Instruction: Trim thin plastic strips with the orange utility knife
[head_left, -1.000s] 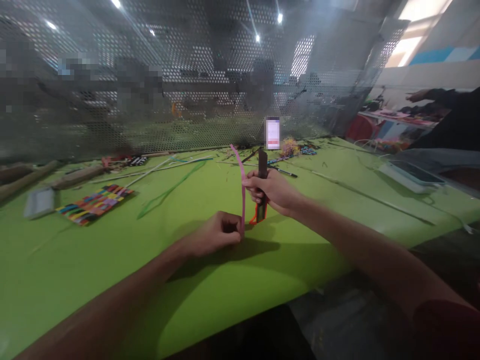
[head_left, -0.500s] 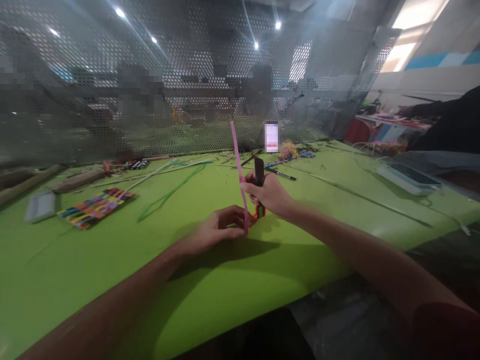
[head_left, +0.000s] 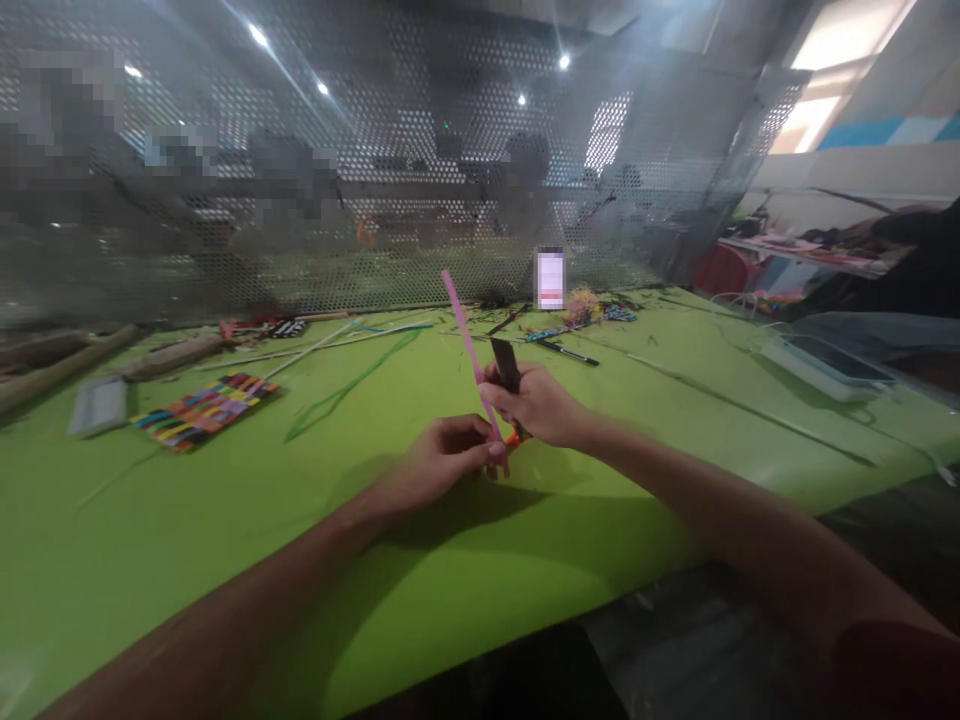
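A thin pink strip (head_left: 463, 335) stands almost upright over the green table (head_left: 187, 540), leaning to the left. My left hand (head_left: 442, 462) pinches its lower end between thumb and fingers. My right hand (head_left: 534, 402) is closed round a dark tool with an orange handle (head_left: 507, 366), held upright, and its thumb presses the strip at mid height. Both hands hover just above the table near its middle.
A multicoloured woven mat (head_left: 202, 409) and a grey block (head_left: 97, 405) lie at the left. Green and white strips (head_left: 352, 375) and sticks lie toward a perforated metal screen (head_left: 375, 180). A flat tray (head_left: 825, 365) sits at the right. Another person's dark sleeve (head_left: 915, 260) shows far right.
The pink strip straightened from a curve and now tilts further left. My left hand's fist loosened into a fingertip pinch, and my right hand slid lower with the tool.
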